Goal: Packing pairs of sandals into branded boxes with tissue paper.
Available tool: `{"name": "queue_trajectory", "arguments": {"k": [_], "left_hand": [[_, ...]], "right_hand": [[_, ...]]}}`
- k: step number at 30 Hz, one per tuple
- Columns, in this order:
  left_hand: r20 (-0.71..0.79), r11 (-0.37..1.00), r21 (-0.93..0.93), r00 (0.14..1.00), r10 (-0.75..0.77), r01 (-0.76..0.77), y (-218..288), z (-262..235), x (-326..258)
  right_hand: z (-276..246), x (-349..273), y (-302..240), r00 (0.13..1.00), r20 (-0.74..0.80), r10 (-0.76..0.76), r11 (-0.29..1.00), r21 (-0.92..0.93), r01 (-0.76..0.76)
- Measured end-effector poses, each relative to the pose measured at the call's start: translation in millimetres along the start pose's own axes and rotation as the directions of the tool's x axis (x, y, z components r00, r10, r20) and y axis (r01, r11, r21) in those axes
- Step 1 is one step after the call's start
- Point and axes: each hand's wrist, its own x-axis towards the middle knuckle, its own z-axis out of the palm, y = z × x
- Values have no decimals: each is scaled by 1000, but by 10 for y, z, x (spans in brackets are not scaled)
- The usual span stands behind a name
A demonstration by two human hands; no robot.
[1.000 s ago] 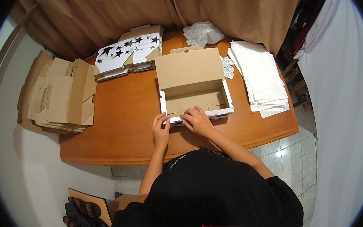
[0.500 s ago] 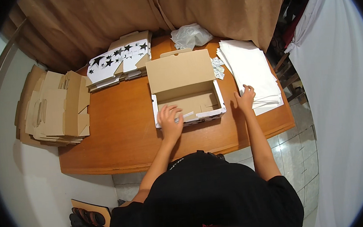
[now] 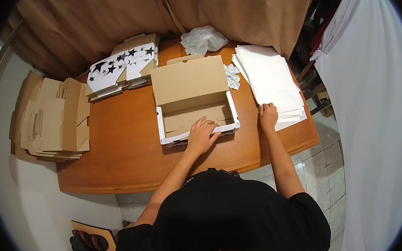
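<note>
A cardboard box [image 3: 188, 85] stands in the middle of the table with its brown lid raised at the back and its white outer walls patterned in black. My left hand [image 3: 202, 135] is over the front wall, fingers reaching inside and thumb at the wall's outer side. Inside, the bare brown bottom shows in part; my hand covers some of the front. At the right, my right hand [image 3: 269, 116] has its fingers drawn together on the near left edge of a stack of white paper sheets [image 3: 268, 77]. How many sheets it pinches I cannot tell.
Small silvery-white packets [image 3: 232, 77] lie between box and paper. A crumpled clear plastic bag [image 3: 203, 40] sits at the back. Star-printed flat boxes [image 3: 122, 68] are piled at the back left, brown folded boxes [image 3: 52, 119] at the far left. The wooden table's [image 3: 123, 153] front edge curves close to me.
My left hand has moved right along the box's front wall. My right hand's fingers, apart before, have come together on the paper's edge. The whole view has shifted slightly.
</note>
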Motion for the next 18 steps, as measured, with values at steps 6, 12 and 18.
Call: {"name": "queue_trajectory", "arguments": {"k": [6, 12, 18], "left_hand": [[55, 999, 26, 998, -31, 30, 19, 5, 9], [46, 999, 20, 999, -26, 25, 28, -12, 28], [52, 999, 30, 998, -19, 18, 45, -19, 36]], "right_hand": [[-10, 32, 99, 999, 14, -47, 994, 104, 45], [-40, 61, 202, 992, 111, -61, 998, 27, 58], [73, 151, 362, 992, -6, -128, 991, 37, 129]]}}
